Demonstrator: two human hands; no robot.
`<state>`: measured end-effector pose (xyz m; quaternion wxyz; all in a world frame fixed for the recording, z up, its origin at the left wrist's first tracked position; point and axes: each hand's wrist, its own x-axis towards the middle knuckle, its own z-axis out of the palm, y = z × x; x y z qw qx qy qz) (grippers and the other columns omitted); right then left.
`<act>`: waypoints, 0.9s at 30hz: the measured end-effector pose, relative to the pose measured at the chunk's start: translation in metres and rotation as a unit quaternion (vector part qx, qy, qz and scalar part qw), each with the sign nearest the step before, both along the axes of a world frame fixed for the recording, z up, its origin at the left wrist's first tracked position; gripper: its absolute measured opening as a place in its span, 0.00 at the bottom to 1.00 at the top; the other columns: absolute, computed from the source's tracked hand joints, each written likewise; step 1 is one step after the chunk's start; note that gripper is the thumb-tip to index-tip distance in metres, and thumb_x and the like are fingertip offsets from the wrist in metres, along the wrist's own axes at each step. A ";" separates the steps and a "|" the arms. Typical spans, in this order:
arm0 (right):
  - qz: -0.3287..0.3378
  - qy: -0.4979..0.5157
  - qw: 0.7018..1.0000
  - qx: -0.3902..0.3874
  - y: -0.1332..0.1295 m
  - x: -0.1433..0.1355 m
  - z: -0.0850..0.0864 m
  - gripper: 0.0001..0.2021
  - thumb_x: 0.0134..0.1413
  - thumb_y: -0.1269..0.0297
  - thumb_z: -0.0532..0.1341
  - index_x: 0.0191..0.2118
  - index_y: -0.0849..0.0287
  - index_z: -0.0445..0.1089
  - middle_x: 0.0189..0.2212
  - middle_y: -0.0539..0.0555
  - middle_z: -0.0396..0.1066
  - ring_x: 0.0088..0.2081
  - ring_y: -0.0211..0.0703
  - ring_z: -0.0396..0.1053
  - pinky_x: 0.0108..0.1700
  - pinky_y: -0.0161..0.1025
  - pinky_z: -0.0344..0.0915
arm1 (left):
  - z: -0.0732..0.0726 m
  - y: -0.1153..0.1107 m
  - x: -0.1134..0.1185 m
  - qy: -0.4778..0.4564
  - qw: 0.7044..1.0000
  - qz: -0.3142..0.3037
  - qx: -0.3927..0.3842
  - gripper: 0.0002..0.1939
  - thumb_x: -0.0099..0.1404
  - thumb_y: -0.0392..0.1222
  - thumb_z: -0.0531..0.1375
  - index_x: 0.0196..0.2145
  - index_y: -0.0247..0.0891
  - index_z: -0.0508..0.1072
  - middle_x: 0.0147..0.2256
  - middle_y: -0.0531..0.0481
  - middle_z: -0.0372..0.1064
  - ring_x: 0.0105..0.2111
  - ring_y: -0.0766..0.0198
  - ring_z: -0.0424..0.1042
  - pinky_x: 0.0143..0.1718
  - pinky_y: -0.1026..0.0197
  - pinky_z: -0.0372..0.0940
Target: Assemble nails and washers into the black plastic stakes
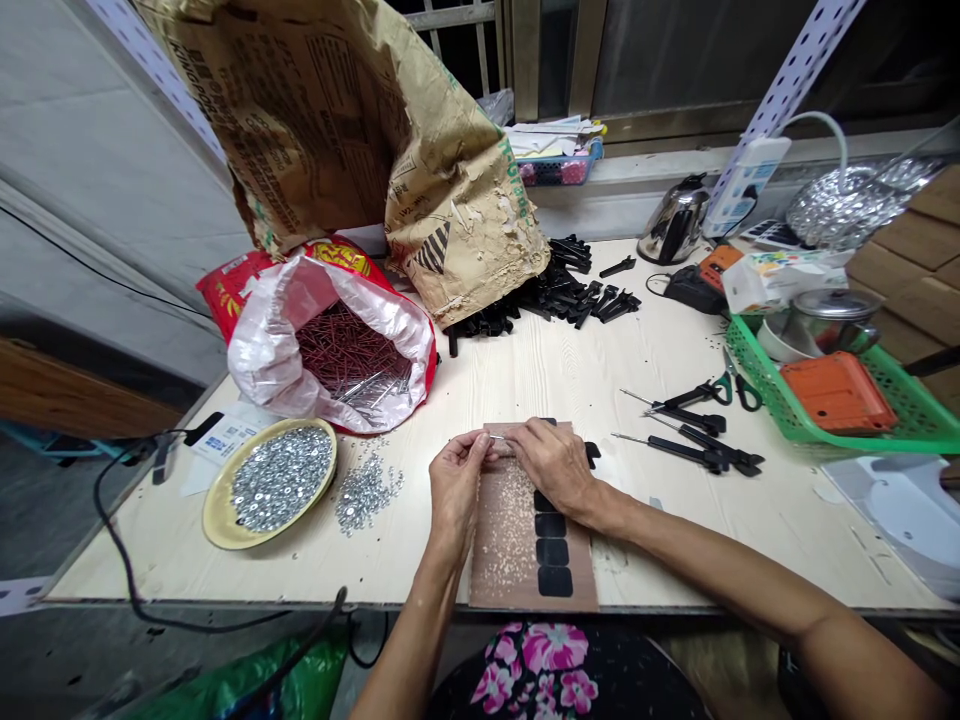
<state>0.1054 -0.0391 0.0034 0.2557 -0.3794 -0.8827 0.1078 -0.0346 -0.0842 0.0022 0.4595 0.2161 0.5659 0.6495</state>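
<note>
A brown board (pixel 514 590) lies at the table's front edge, with a column of black rounded pads (pixel 553 552) and pale specks on it. Over the board's far end, my left hand (pixel 456 480) pinches one end of a thin metal rod (pixel 496 437). My right hand (pixel 553 462) closes on the rod's other end, and its fingertips nearly meet the left ones. Whatever small part sits between the fingers is too small to make out. Left of my hands, a yellow plate (pixel 215 510) holds small metal washers, and more washers (pixel 365 492) are heaped beside it.
An open red and white bag (pixel 255 345) of dark red rods stands at the back left. Behind it is a large paper sack (pixel 457 190) by piled black parts (pixel 570 290). Black-handled tools (pixel 686 452), scissors (pixel 739 385) and a green basket (pixel 825 435) lie right.
</note>
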 end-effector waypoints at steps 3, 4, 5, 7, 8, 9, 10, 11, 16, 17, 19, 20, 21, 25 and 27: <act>0.002 0.024 0.998 -0.063 -0.001 -0.001 0.004 0.12 0.64 0.65 0.49 0.43 0.59 0.68 0.33 0.53 0.66 0.32 0.37 0.65 0.32 0.33 0.60 | 0.001 -0.001 -0.001 0.015 1.000 -0.006 0.009 0.14 0.50 0.42 0.68 0.33 0.32 0.75 0.26 0.50 0.73 0.25 0.70 0.69 0.34 0.65 0.64; 0.008 0.030 0.997 -0.075 -0.001 -0.001 0.005 0.11 0.64 0.64 0.50 0.44 0.58 0.68 0.35 0.53 0.65 0.32 0.36 0.65 0.32 0.33 0.61 | 0.001 -0.001 -0.001 0.016 1.000 -0.006 0.011 0.14 0.50 0.42 0.68 0.33 0.32 0.75 0.26 0.50 0.73 0.25 0.69 0.69 0.34 0.64 0.64; 0.013 0.032 0.997 -0.076 -0.001 -0.001 0.005 0.11 0.63 0.64 0.50 0.45 0.57 0.68 0.36 0.54 0.64 0.33 0.36 0.65 0.32 0.32 0.61 | 0.001 -0.001 -0.001 0.016 1.000 -0.004 0.013 0.14 0.50 0.42 0.68 0.33 0.32 0.75 0.27 0.50 0.73 0.26 0.69 0.69 0.34 0.64 0.64; 0.019 0.023 0.998 -0.059 -0.001 -0.001 0.006 0.12 0.63 0.65 0.51 0.47 0.56 0.68 0.37 0.54 0.64 0.34 0.37 0.66 0.32 0.33 0.61 | 0.001 -0.002 -0.002 0.015 1.000 0.000 0.012 0.14 0.49 0.43 0.68 0.33 0.32 0.75 0.27 0.50 0.73 0.25 0.69 0.69 0.34 0.64 0.64; 0.016 0.019 0.998 -0.052 -0.001 -0.001 0.005 0.12 0.63 0.66 0.51 0.46 0.57 0.68 0.36 0.54 0.64 0.35 0.38 0.66 0.32 0.33 0.61 | 0.001 -0.002 -0.002 0.017 1.000 0.002 0.011 0.14 0.49 0.43 0.68 0.32 0.32 0.75 0.27 0.50 0.73 0.25 0.69 0.69 0.34 0.64 0.64; 0.011 0.019 0.998 -0.052 -0.002 -0.001 0.005 0.11 0.63 0.66 0.50 0.45 0.59 0.68 0.35 0.54 0.65 0.34 0.38 0.66 0.33 0.34 0.62 | 0.001 -0.003 -0.002 0.023 1.000 0.001 0.010 0.14 0.49 0.43 0.68 0.33 0.32 0.75 0.27 0.50 0.73 0.25 0.69 0.69 0.34 0.65 0.63; 0.006 0.024 0.998 -0.058 -0.002 -0.001 0.004 0.11 0.63 0.66 0.50 0.43 0.60 0.68 0.34 0.54 0.65 0.34 0.38 0.66 0.34 0.34 0.62 | 0.001 -0.003 -0.002 0.030 0.999 0.000 0.010 0.15 0.49 0.44 0.68 0.33 0.33 0.75 0.27 0.50 0.73 0.26 0.69 0.69 0.34 0.65 0.63; 0.002 0.034 0.997 -0.071 -0.002 -0.001 0.004 0.11 0.64 0.66 0.50 0.41 0.61 0.68 0.33 0.54 0.66 0.33 0.38 0.66 0.34 0.34 0.62 | 0.001 -0.003 -0.002 0.039 0.999 -0.001 0.011 0.15 0.50 0.44 0.68 0.33 0.33 0.75 0.27 0.50 0.73 0.26 0.69 0.69 0.35 0.65 0.63; 0.033 0.071 0.992 -0.099 0.003 0.002 0.002 0.10 0.61 0.65 0.53 0.45 0.57 0.68 0.36 0.53 0.64 0.34 0.37 0.66 0.35 0.34 0.63 | 0.000 -0.003 -0.002 0.052 0.999 -0.001 0.014 0.15 0.50 0.45 0.67 0.34 0.33 0.76 0.28 0.50 0.73 0.28 0.68 0.70 0.36 0.64 0.64; 0.038 0.068 0.993 -0.090 0.003 0.003 0.002 0.10 0.61 0.65 0.53 0.46 0.57 0.67 0.36 0.53 0.64 0.35 0.38 0.66 0.36 0.35 0.63 | 0.000 -0.003 -0.002 0.048 0.999 -0.002 0.014 0.15 0.50 0.45 0.67 0.34 0.33 0.75 0.28 0.50 0.73 0.28 0.68 0.70 0.36 0.64 0.64; 0.034 0.060 0.994 -0.082 0.004 0.004 0.001 0.10 0.62 0.66 0.53 0.46 0.58 0.67 0.36 0.54 0.65 0.35 0.38 0.66 0.37 0.36 0.63 | -0.001 -0.003 -0.002 0.051 0.999 -0.002 0.013 0.15 0.50 0.45 0.67 0.34 0.33 0.76 0.28 0.50 0.73 0.27 0.68 0.69 0.35 0.64 0.63; 0.028 0.059 0.994 -0.087 0.004 0.005 0.001 0.10 0.62 0.66 0.52 0.45 0.59 0.68 0.35 0.53 0.66 0.35 0.38 0.66 0.37 0.36 0.63 | -0.002 -0.003 -0.003 0.057 0.998 -0.002 0.012 0.15 0.51 0.45 0.67 0.34 0.33 0.76 0.28 0.50 0.73 0.28 0.68 0.69 0.35 0.64 0.63; 0.024 0.060 0.993 -0.099 0.004 0.006 0.001 0.10 0.63 0.66 0.52 0.43 0.59 0.68 0.35 0.53 0.66 0.34 0.37 0.66 0.37 0.36 0.63 | -0.003 -0.003 -0.003 0.064 0.998 -0.003 0.012 0.15 0.51 0.45 0.67 0.34 0.33 0.76 0.28 0.50 0.73 0.28 0.68 0.69 0.35 0.65 0.63; 0.022 0.073 0.986 -0.145 0.006 0.013 0.006 0.09 0.62 0.65 0.53 0.42 0.55 0.70 0.34 0.50 0.67 0.35 0.36 0.67 0.36 0.34 0.62 | -0.003 -0.005 0.001 0.058 0.998 -0.019 0.005 0.15 0.51 0.46 0.67 0.33 0.33 0.76 0.27 0.50 0.73 0.26 0.69 0.68 0.33 0.65 0.63; 0.015 0.074 0.986 -0.149 0.007 0.020 0.008 0.08 0.62 0.64 0.54 0.43 0.53 0.70 0.36 0.50 0.67 0.36 0.36 0.67 0.36 0.34 0.62 | -0.002 -0.006 0.005 0.029 0.999 -0.033 -0.003 0.16 0.52 0.48 0.66 0.34 0.33 0.76 0.27 0.49 0.73 0.25 0.69 0.68 0.32 0.65 0.63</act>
